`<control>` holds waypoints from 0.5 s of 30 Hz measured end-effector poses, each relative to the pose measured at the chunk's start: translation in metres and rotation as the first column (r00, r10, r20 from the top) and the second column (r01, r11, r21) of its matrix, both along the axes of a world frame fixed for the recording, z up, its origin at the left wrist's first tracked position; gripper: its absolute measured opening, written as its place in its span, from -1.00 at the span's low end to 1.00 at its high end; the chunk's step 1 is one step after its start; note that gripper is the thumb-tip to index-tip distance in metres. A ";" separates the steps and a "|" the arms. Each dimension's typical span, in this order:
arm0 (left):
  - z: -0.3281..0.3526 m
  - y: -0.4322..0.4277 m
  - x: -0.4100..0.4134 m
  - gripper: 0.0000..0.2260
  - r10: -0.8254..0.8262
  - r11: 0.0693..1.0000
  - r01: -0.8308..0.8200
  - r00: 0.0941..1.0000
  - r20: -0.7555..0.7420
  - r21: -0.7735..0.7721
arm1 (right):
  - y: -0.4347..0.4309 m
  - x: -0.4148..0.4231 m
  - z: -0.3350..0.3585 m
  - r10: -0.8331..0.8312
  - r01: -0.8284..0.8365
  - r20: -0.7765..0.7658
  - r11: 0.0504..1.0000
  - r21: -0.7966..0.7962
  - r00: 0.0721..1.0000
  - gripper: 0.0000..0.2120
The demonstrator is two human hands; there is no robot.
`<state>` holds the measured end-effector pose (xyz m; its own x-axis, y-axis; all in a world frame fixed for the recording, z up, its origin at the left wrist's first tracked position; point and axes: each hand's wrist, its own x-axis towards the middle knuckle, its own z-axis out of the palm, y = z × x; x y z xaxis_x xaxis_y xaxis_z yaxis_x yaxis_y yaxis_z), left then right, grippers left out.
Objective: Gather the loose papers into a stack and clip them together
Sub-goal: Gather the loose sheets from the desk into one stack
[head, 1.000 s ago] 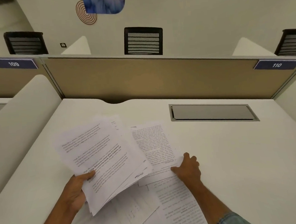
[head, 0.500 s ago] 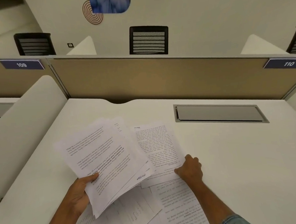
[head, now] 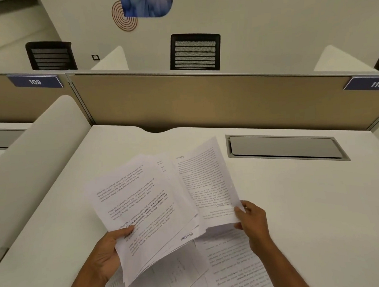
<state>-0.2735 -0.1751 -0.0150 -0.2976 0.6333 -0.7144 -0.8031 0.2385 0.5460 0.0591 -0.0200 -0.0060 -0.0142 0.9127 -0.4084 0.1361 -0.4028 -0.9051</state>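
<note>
White papers (head: 144, 211), black print, off-white desk (head: 297, 203)
A tan partition (head: 203, 98) is bearing navy, white-numbered tags (head: 35, 81) mid-frame; black slatted chairs (head: 195, 52), a blue patch (head: 146, 4) and brown concentric rings (head: 117, 18) are showing at top.

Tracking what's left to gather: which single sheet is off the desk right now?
The closely printed sheet whose lower right corner the right hand pinches, tilted up beside the stack in the left hand. The other loose sheets lie flat on the desk.

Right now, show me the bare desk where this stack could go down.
Widest bare desk: right of the right hand and its sheet, in front of the cable hatch. A second patch lies between the curved side divider and the stack the left hand grips. Crowded: loose papers under both hands.
</note>
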 end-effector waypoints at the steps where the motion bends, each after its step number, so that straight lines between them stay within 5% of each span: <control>1: 0.001 0.001 0.003 -0.62 -0.011 1.000 0.011 1.000 -0.004 0.004 | -0.005 -0.001 0.004 0.011 -0.013 -0.046 1.000 -0.027 0.999 -0.81; 7: 0.004 0.005 0.010 -0.51 -0.049 0.999 0.049 0.998 0.031 0.000 | -0.025 -0.007 0.017 0.097 -0.128 -0.199 0.981 -0.148 0.975 -0.84; 15: 0.004 0.001 0.009 -0.47 -0.088 0.996 0.087 0.995 0.043 0.004 | -0.044 -0.036 0.025 0.193 -0.233 -0.220 0.956 -0.178 0.956 -0.82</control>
